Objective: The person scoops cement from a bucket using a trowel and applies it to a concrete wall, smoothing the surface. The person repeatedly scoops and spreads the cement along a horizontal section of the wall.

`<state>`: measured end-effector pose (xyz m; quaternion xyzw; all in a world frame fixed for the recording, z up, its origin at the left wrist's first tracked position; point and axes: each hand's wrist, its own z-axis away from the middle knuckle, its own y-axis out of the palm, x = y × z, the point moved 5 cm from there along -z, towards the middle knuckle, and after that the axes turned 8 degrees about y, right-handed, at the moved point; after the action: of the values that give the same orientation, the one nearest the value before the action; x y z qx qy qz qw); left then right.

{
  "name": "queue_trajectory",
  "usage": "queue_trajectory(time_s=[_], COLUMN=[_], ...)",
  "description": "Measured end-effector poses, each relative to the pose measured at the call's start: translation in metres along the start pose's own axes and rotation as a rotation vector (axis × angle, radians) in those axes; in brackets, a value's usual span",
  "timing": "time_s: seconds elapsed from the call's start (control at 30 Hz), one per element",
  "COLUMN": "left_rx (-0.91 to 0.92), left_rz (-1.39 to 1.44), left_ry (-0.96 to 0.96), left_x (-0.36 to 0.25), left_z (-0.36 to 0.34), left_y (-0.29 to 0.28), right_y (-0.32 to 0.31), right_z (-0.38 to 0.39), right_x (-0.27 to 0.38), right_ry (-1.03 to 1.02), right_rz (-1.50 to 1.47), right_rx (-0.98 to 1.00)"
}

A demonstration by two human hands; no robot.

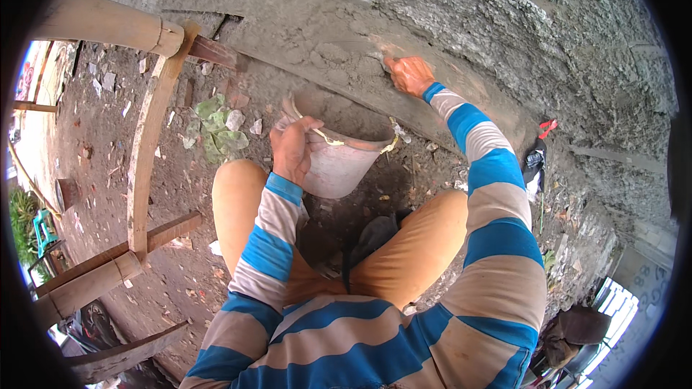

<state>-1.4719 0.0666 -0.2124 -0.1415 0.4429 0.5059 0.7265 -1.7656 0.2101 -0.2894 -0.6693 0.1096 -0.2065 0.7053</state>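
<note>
My left hand (pixel 292 145) is closed on the rim of a whitish, dirt-stained bucket (pixel 339 171), which leans between my knees with its mouth toward the wall. Yellowish ties sit along its rim, and its inside looks grey and slightly blurred. Farther off and to the right, my right hand (pixel 409 75) is closed low over a ledge smeared with wet grey mortar (pixel 331 50). Whatever its fingers hold is hidden; a pale smooth streak shows beside them. The bucket rests below the front board (pixel 411 117) of that ledge.
A rough grey wall (pixel 519 36) rises beyond the ledge. On the left stand a bamboo pole (pixel 108 23) and wooden scaffold pieces (pixel 151 144). Green leaves (pixel 216 130) and debris litter the dirt. A dark bottle-like thing with a red top (pixel 535 162) lies to the right.
</note>
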Motion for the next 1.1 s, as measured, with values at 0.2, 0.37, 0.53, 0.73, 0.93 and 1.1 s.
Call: queue_trajectory(time_s=[0.2,0.37,0.53,0.73,0.93,1.1], left_rx=[0.019,0.048,0.010,0.029,0.026,0.035], left_rz=[0.011,-0.019,-0.022,0.002,-0.025,0.011], left_ry=[-0.008,0.017,0.015,0.006,0.020,0.030], left_x=[0.004,0.005,0.011,0.009,0.010,0.015], left_z=[-0.002,0.008,0.017,0.021,0.028,0.049], left_y=[-0.002,0.007,0.013,0.019,0.006,-0.011], right_y=[-0.024,-0.055,-0.062,-0.001,-0.042,-0.059], right_z=[0.058,0.090,0.064,0.058,0.096,0.134], right_x=[0.044,0.073,-0.018,-0.055,0.030,0.055], right_ry=[-0.101,-0.079,0.429,0.500,0.202,0.196], right_rz=[0.018,0.023,0.020,-0.003,0.031,-0.002], right_rx=[0.075,0.009,-0.075,0.018,0.095,0.172])
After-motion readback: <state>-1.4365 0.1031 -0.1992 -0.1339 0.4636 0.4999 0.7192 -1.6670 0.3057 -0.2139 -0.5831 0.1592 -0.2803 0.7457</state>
